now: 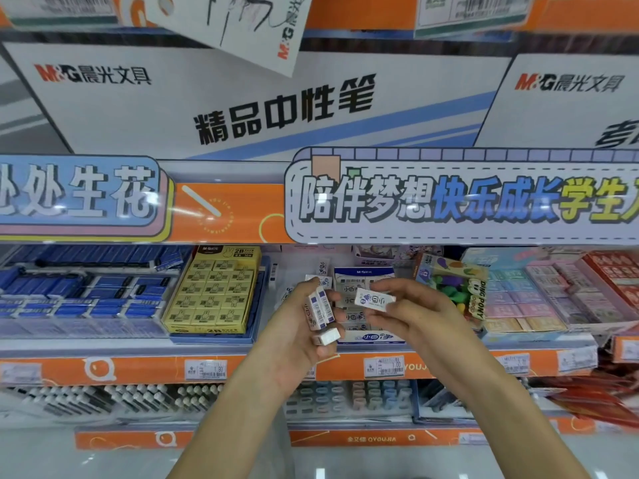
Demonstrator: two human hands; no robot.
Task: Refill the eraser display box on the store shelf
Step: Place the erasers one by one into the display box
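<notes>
Store shelving fills the view, with an orange-edged shelf [138, 369] carrying price tags along its near lip and big printed banners on the tier above. On that shelf, a white and blue eraser display box [366, 337] sits in the middle, just behind both hands, with a few wrapped erasers lying in it. To its left stands a yellow box of 2B erasers [214, 292], and farther left are rows of blue erasers [86, 299]. Right of the display box is a colourful DING PONY pack [460, 285], then pastel eraser boxes [539, 295].

The left hand [304, 333] is curled around a small stack of white erasers [320, 311], fingers pressed against them. The right hand [411, 312] pinches a single white eraser [375, 299] between thumb and fingertips, holding it flat just above the display box.
</notes>
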